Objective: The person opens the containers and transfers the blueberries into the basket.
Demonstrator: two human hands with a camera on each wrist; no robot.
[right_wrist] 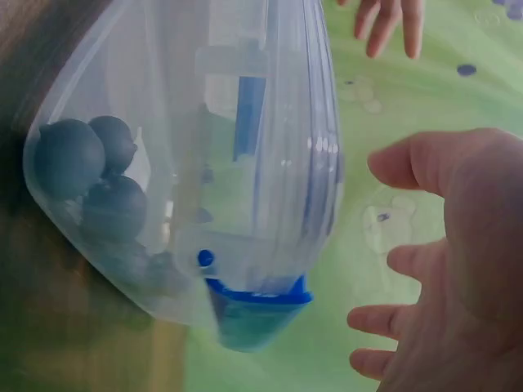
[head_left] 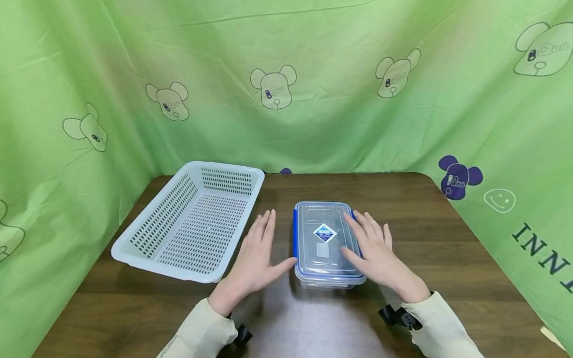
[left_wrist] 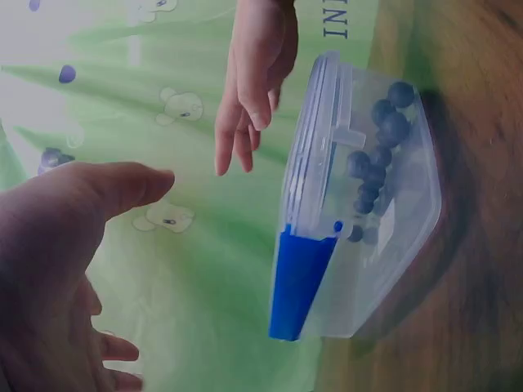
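A clear lidded food container (head_left: 309,261) stands on the table, its lid on top. Through its wall in the left wrist view show several dark round balls (left_wrist: 392,128). Blue clips line its long sides; the left clip (left_wrist: 298,286) and the right clip (right_wrist: 257,318) jut outward from the lid's edge. My left hand (head_left: 255,261) hovers left of the container, fingers straight and thumb pointing toward it, holding nothing. Over the lid's right edge is my right hand (head_left: 378,253), fingers spread and holding nothing.
A white slotted plastic basket (head_left: 230,243) sits on the left of the brown wooden table (head_left: 429,238), beside my left hand. Green printed cloth (head_left: 331,134) hangs behind and along both sides of the table.
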